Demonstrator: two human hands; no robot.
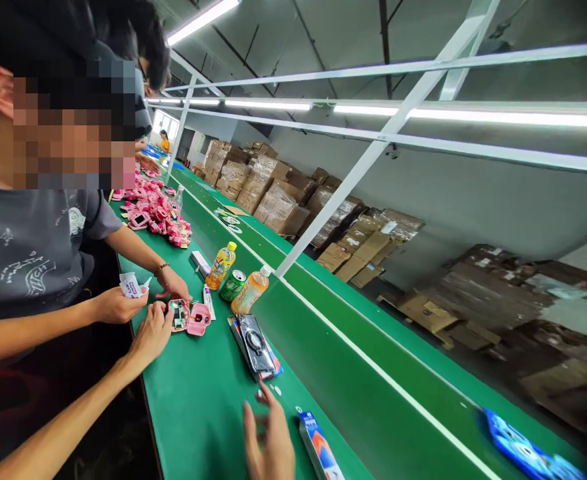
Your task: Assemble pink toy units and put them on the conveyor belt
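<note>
My left hand [152, 331] reaches in from the lower left, its fingers bent and pressed together at the left edge of an opened pink plastic casing [199, 319]. A green circuit board [178, 315] shows in one half of it. My right hand [272, 437] is raised near the bottom, fingers apart and with nothing in them. Just beyond it lies a dark phone [256, 343] with a ring on its back. A co-worker's hand [119, 303] holds a white printed packet [132, 285]; that person's other hand [174, 283] is beside the casing, its fingertips partly hidden.
A white tube [208, 303], a yellow-capped bottle [221, 267], a green can [233, 285] and an orange drink bottle [251, 291] stand or lie near the casing. Pink casings [156, 207] are heaped farther up. A narrow box [319, 445] lies right of my right hand.
</note>
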